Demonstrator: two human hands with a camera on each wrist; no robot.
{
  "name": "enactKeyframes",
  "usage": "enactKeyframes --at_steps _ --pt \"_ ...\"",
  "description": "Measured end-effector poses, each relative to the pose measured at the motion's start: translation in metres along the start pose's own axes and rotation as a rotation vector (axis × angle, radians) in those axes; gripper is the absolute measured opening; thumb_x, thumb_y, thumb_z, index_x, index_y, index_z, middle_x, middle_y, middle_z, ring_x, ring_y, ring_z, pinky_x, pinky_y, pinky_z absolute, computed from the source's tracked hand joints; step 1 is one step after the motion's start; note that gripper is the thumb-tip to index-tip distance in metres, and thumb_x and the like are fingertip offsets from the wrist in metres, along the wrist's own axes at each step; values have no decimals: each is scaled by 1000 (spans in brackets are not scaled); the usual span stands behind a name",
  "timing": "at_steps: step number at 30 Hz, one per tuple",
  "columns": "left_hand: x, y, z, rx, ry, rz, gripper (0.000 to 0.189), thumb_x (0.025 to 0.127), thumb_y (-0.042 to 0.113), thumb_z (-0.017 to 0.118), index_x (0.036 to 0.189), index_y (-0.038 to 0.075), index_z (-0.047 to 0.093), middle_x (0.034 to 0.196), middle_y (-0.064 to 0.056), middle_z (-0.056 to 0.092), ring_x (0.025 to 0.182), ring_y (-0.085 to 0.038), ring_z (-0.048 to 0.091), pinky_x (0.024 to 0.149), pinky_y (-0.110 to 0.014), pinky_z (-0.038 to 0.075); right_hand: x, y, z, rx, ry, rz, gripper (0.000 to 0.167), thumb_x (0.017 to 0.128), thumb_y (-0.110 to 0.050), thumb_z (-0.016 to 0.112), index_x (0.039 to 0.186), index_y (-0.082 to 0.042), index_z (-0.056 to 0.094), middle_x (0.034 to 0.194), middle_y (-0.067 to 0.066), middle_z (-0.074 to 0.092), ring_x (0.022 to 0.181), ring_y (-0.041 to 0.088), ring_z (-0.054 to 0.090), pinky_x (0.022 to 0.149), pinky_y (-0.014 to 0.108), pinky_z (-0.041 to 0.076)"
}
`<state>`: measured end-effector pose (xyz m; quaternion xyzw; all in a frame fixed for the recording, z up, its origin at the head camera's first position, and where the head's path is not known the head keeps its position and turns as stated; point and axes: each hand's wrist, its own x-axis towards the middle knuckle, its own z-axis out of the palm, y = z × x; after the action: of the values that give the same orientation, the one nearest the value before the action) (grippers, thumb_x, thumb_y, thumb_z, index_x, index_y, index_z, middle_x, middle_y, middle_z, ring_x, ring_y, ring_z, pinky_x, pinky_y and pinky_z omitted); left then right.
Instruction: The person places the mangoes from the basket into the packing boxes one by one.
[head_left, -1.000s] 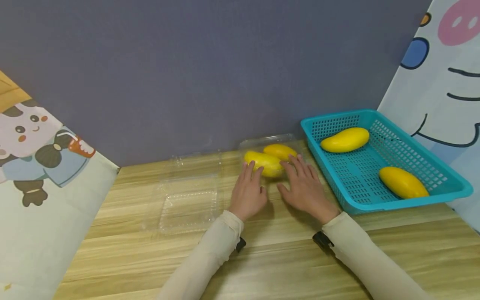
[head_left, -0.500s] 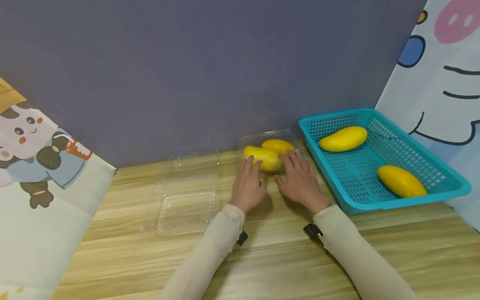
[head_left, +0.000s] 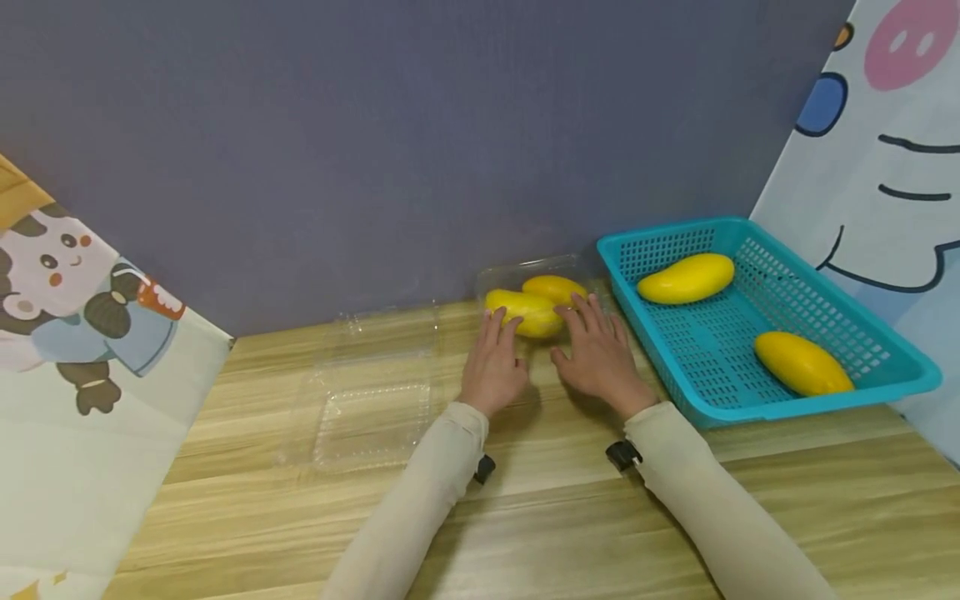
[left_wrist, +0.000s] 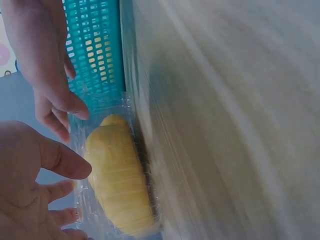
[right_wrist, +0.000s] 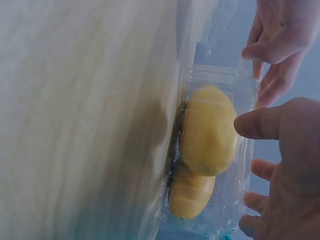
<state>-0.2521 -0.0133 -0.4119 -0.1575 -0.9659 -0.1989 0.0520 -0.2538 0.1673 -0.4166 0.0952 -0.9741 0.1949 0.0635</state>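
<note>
Two yellow mangoes (head_left: 525,313) lie side by side in a clear plastic clamshell box (head_left: 517,273) at the back of the table, close to the grey wall. My left hand (head_left: 495,367) has its fingers stretched forward to the box's left front edge. On the other side, my right hand (head_left: 598,358) spreads its fingers over the right front edge, overlapping the mango's end in the head view. In the right wrist view the box wall (right_wrist: 212,75) stands around both mangoes (right_wrist: 209,130), with the right thumb beside its top rim. Neither hand curls round anything.
A turquoise basket (head_left: 705,408) with two more mangoes (head_left: 686,279) stands right of the box. To the left lies a second clear clamshell box (head_left: 375,417), opened flat on the wooden table (head_left: 540,533). Printed side panels (head_left: 885,192) flank the table.
The box with its two mangoes has slid slightly back toward the wall, and both hands have moved forward with it. The basket and the opened box have stayed put.
</note>
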Motion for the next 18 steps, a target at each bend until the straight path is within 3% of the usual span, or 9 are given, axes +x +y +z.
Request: enactKeyframes --at_steps 18 --pt "0 2 0 47 0 5 64 91 15 60 151 14 38 165 -12 21 155 -35 13 126 -47 25 -3 0 -1 -14 -7 -7 70 94 -31 63 154 -17 30 168 12 9 155 39 3 122 67 10"
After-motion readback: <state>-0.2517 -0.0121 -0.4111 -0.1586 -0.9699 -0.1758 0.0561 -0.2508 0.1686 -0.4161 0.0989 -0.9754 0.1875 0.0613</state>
